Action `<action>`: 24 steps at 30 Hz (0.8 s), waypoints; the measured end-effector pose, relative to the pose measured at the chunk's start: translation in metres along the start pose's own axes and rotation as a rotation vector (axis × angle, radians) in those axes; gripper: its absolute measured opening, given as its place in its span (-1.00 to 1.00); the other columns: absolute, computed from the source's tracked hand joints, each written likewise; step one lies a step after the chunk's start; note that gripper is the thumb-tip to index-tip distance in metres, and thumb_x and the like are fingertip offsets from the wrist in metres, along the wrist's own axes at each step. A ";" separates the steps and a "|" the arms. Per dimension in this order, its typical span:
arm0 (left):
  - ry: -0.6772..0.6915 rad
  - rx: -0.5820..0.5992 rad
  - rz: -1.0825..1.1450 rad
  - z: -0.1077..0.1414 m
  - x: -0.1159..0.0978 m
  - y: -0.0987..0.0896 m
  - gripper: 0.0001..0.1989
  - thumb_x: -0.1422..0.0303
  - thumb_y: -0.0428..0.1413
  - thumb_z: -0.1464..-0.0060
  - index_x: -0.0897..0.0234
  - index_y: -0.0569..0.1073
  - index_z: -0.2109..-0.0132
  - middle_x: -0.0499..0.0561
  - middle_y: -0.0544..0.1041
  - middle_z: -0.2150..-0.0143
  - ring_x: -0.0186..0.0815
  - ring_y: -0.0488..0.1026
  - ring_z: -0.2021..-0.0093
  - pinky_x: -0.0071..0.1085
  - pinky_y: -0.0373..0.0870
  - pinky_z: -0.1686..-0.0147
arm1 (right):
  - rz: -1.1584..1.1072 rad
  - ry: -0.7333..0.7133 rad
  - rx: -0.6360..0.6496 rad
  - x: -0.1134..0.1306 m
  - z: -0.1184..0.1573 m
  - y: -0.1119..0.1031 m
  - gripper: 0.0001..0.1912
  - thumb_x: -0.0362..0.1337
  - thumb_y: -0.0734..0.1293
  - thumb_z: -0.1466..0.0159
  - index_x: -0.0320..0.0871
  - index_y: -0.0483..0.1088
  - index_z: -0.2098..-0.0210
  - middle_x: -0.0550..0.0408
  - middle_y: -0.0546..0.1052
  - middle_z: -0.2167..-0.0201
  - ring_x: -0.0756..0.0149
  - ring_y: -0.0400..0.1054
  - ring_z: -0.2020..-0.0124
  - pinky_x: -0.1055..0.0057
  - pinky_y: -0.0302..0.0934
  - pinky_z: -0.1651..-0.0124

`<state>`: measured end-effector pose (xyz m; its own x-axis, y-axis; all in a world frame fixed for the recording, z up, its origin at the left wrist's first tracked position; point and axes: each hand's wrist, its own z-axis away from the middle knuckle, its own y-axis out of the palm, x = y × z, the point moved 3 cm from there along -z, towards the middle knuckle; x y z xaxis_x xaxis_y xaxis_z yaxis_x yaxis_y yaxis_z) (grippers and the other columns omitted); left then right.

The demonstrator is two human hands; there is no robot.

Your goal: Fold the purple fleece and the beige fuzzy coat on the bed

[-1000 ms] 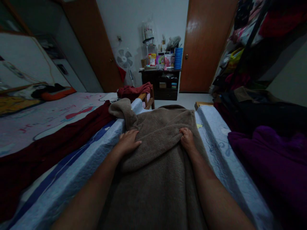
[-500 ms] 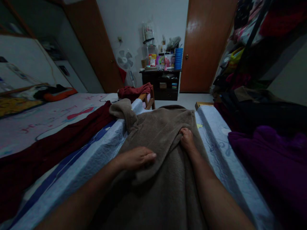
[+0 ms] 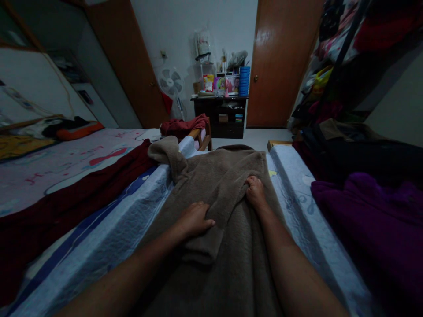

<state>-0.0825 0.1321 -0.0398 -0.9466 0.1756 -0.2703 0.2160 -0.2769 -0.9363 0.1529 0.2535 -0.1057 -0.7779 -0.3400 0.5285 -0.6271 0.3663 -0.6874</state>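
A brown fleece coat (image 3: 228,167) lies spread lengthwise before me. One of its sleeves is folded across the body, with the cuff pointing toward me. On that sleeve my left hand (image 3: 197,219) rests palm down, fingers stretched and slightly apart. My right hand (image 3: 255,190) is closed on a pinch of the coat where the folded sleeve meets the right side; its fingertips are partly hidden in the cloth. The other sleeve sticks out at the far left, bent over the edge of the light blue quilted cover (image 3: 155,185).
A dark red garment (image 3: 99,189) stretches along the left bed. Purple clothing (image 3: 366,220) and a dark jacket (image 3: 373,145) lie on the right. Beyond are a wooden chair (image 3: 205,140) with red cloth, a white fan (image 3: 172,83), a black cabinet (image 3: 228,116) and a brown door (image 3: 284,66).
My left hand has come down flat onto the folded sleeve, its fingers spreading. The sleeve's cuff now lies flatter and nearer to me. My right hand keeps its grip in place.
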 end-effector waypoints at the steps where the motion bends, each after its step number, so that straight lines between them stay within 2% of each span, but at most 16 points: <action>1: 0.030 0.010 0.033 -0.002 0.001 0.000 -0.66 0.13 0.11 -0.02 0.24 0.51 0.13 0.15 0.53 0.08 -0.06 0.45 0.02 -0.27 0.33 0.03 | -0.003 0.002 0.004 0.000 0.000 0.000 -0.54 -0.58 0.13 0.01 -0.11 0.52 0.29 0.02 0.47 0.26 0.21 0.24 0.18 0.34 0.10 0.04; 3: 0.059 0.057 0.124 -0.007 0.005 -0.003 -0.74 0.21 0.07 -0.05 0.24 0.52 0.19 0.09 0.56 0.13 -0.13 0.47 0.09 -0.32 0.33 0.09 | -0.011 0.006 0.013 0.002 0.000 -0.001 -0.54 -0.58 0.13 0.02 -0.11 0.52 0.30 0.02 0.47 0.26 0.21 0.24 0.18 0.34 0.09 0.03; 6: 0.060 0.140 0.298 -0.013 0.015 -0.014 -0.76 0.22 0.05 -0.04 0.26 0.51 0.26 0.01 0.56 0.23 -0.20 0.46 0.21 -0.38 0.33 0.23 | -0.006 0.022 0.029 0.003 -0.001 -0.002 -0.56 -0.58 0.12 0.02 -0.12 0.51 0.32 0.01 0.47 0.25 0.21 0.24 0.19 0.34 0.10 0.03; 10: 0.061 0.195 0.521 -0.021 0.031 -0.037 -0.67 0.06 0.07 -0.03 0.26 0.44 0.33 -0.07 0.47 0.37 -0.30 0.37 0.35 -0.44 0.26 0.38 | 0.021 0.026 0.054 0.002 -0.001 -0.001 -0.58 -0.58 0.12 0.01 -0.15 0.49 0.33 -0.01 0.46 0.24 0.19 0.23 0.18 0.33 0.10 0.05; 13: 0.058 0.222 0.605 -0.028 0.039 -0.052 -0.57 -0.07 0.10 0.04 0.25 0.35 0.40 -0.12 0.34 0.46 -0.37 0.25 0.45 -0.47 0.18 0.45 | 0.038 0.017 0.059 -0.001 0.000 0.001 -0.57 -0.59 0.12 0.01 -0.16 0.49 0.29 -0.01 0.45 0.22 0.19 0.23 0.15 0.33 0.09 0.04; 17: 0.041 0.232 0.677 -0.033 0.045 -0.062 -0.51 -0.12 0.10 0.08 0.24 0.26 0.45 -0.15 0.22 0.51 -0.41 0.15 0.49 -0.48 0.11 0.49 | 0.013 0.007 0.036 -0.003 0.000 0.001 -0.56 -0.59 0.12 0.02 -0.14 0.49 0.30 0.00 0.45 0.22 0.20 0.23 0.16 0.34 0.09 0.04; 20: 0.069 0.204 0.621 -0.036 0.053 -0.065 -0.54 -0.09 0.06 0.03 0.25 0.27 0.45 -0.14 0.23 0.51 -0.40 0.17 0.48 -0.48 0.14 0.47 | -0.007 0.005 0.028 -0.003 0.000 0.001 -0.59 -0.58 0.13 0.02 -0.12 0.47 0.33 0.02 0.45 0.25 0.21 0.23 0.18 0.35 0.10 0.06; 24: 0.104 0.042 0.246 -0.040 0.064 -0.080 -0.66 0.07 -0.01 -0.07 0.24 0.32 0.47 -0.09 0.33 0.48 -0.32 0.29 0.41 -0.44 0.22 0.39 | -0.001 0.013 0.019 -0.003 0.000 0.001 -0.61 -0.58 0.12 0.01 -0.13 0.46 0.35 0.01 0.45 0.27 0.21 0.22 0.19 0.36 0.10 0.08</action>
<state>-0.1506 0.2032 0.0086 -0.8367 0.1942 -0.5120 0.4240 -0.3622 -0.8301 0.1549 0.2549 -0.1079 -0.7776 -0.3288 0.5360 -0.6274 0.3496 -0.6958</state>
